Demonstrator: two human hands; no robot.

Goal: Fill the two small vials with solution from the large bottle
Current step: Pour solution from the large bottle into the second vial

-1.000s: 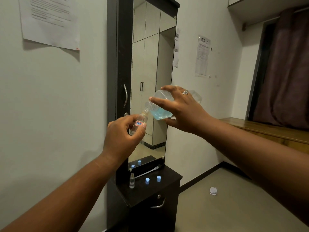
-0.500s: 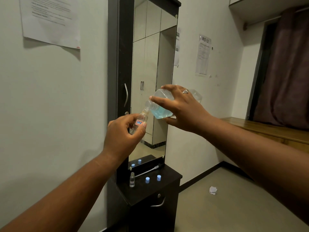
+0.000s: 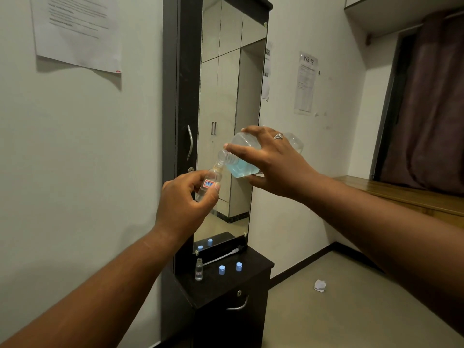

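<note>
Your right hand (image 3: 273,167) fingers grip the tilted large bottle (image 3: 242,159), pale blue solution pooled low, its mouth touching the small clear red-labelled vial (image 3: 209,183) pinched in your left hand (image 3: 183,202).

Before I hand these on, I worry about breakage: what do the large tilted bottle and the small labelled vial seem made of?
Large tilted bottle: clear, glossy, probably plastic, with a ribbed threaded neck and blue liquid showing through. Small labelled vial: clear and shiny, glass or hard plastic; can't tell.
</note>
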